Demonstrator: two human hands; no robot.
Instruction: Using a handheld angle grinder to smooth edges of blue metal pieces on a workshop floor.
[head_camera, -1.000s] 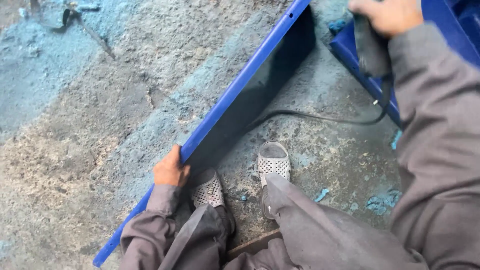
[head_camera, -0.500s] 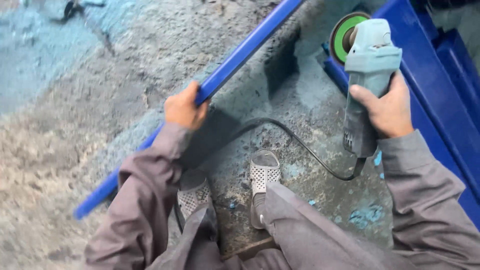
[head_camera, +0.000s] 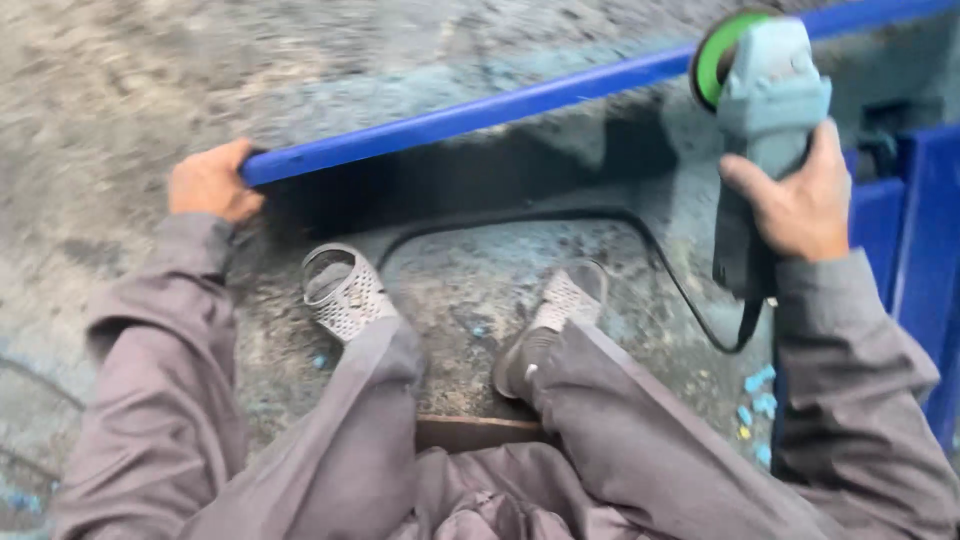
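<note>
The left hand (head_camera: 210, 182) is closed around the end of a long blue metal bar (head_camera: 520, 98), with the fingers wrapped over its near edge. The bar runs from this hand up to the right, across the rough grey floor (head_camera: 150, 70), and passes behind the grinder. The right hand (head_camera: 795, 205) grips the body of a pale blue grinder (head_camera: 765, 110), fingers closed tightly around it; the green disc (head_camera: 715, 55) at the top is just beside the bar, but I cannot tell if they touch. A black cable (head_camera: 660, 260) goes from the grinder down over the floor in front of the two perforated shoes (head_camera: 345, 290). A blue metal frame (head_camera: 920, 250) stands on the right side
</note>
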